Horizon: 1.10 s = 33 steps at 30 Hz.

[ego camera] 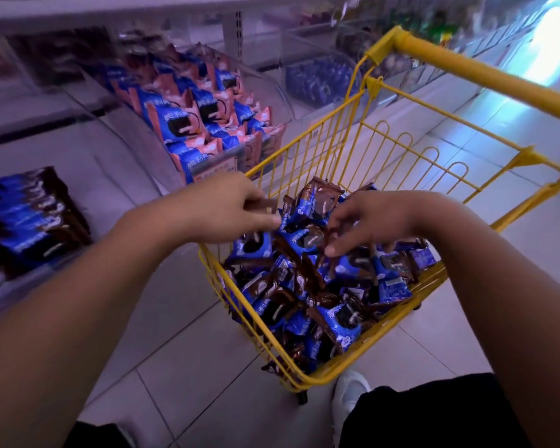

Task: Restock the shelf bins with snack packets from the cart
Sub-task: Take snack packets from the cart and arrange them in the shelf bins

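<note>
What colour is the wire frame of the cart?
Yellow; the cart shows clearly in the head view.

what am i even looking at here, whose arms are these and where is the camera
There is no machine here. The single picture comes from a wide-angle camera worn on a person's head, looking down at their own arms.

Both hands reach into a yellow wire cart heaped with blue and brown snack packets. The left hand pinches the edge of a top packet, while the right hand has its fingers curled down onto the pile; whether it actually grips a packet is unclear.

To the left stand clear shelf bins, one holding blue and pink packets. A white shoe shows on the tiled floor.
</note>
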Available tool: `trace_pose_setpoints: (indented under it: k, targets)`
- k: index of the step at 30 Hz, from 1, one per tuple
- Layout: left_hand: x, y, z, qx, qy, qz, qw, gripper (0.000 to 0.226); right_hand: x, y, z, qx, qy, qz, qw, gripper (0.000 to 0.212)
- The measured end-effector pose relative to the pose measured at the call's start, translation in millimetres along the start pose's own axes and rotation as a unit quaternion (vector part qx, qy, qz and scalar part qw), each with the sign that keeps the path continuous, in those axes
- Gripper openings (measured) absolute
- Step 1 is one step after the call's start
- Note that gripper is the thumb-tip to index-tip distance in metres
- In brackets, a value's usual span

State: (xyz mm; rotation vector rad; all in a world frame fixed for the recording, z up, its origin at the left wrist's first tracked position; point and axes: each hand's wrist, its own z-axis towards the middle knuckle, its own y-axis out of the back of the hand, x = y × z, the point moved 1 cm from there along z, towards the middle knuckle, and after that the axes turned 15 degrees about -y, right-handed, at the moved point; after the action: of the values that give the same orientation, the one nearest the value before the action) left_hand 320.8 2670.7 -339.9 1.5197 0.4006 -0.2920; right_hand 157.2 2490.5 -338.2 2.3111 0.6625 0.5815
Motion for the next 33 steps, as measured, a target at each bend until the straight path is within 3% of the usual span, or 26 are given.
trace_pose_setpoints:
  k: [3,8,11,13,17,19,21,23,25,27,29,33]
  targets:
    - [-0.8,6.5,-8.6,-0.11,0.03,-0.107,0.988,0.047,-1.2,0.9,4.0,-0.032,0.003,0.052,0.998,0.039]
    - [-8.5,-4.5,-19.1,-0.142,0.116,-0.337,0.924,0.034,10.6,-18.8,10.6,0.104,-0.056,-0.035,0.992,0.032]
    - [-8.7,-6.2,-23.4,-0.148,0.131,-0.38,0.904,0.032,16.8,-23.7,12.0,0.145,-0.078,-0.085,0.983,0.074]
    - [-8.1,-5.5,-26.7,-0.162,0.141,-0.409,0.887,0.034,19.3,-25.2,9.7,0.154,-0.065,-0.084,0.982,0.084]
    - [-7.3,0.4,-32.9,-0.172,0.11,-0.478,0.854,0.034,15.8,-14.9,0.5,0.081,0.022,-0.015,0.996,0.047]
    - [-6.0,4.9,-35.2,-0.189,0.11,-0.501,0.837,0.033,10.0,-5.6,-6.3,0.031,0.081,0.093,0.992,0.044]
    - [-5.0,8.7,-37.3,-0.222,0.119,-0.529,0.81,0.032,8.5,0.3,-13.4,0.035,0.171,0.269,0.947,0.046]
    - [-4.3,12.1,-40.2,-0.259,0.123,-0.566,0.773,0.029,17.6,0.3,-19.1,0.078,0.258,0.432,0.861,0.042]
    - [-3.6,15.4,-44.3,-0.29,0.121,-0.601,0.735,0.025,35.3,-4.4,-20.3,0.09,0.287,0.519,0.8,0.042]
    - [-3.1,18.3,-49.3,-0.312,0.121,-0.625,0.705,0.022,56.9,-10.6,-19.0,0.088,0.268,0.554,0.783,0.038]
    - [-2.5,20.3,-54.0,-0.332,0.123,-0.636,0.686,0.016,76.9,-16.1,-19.9,0.074,0.238,0.559,0.791,0.032]
    - [-2.8,23.7,-62.9,-0.355,0.125,-0.631,0.678,0.018,102.8,-24.0,-24.1,0.075,0.24,0.57,0.783,0.029]
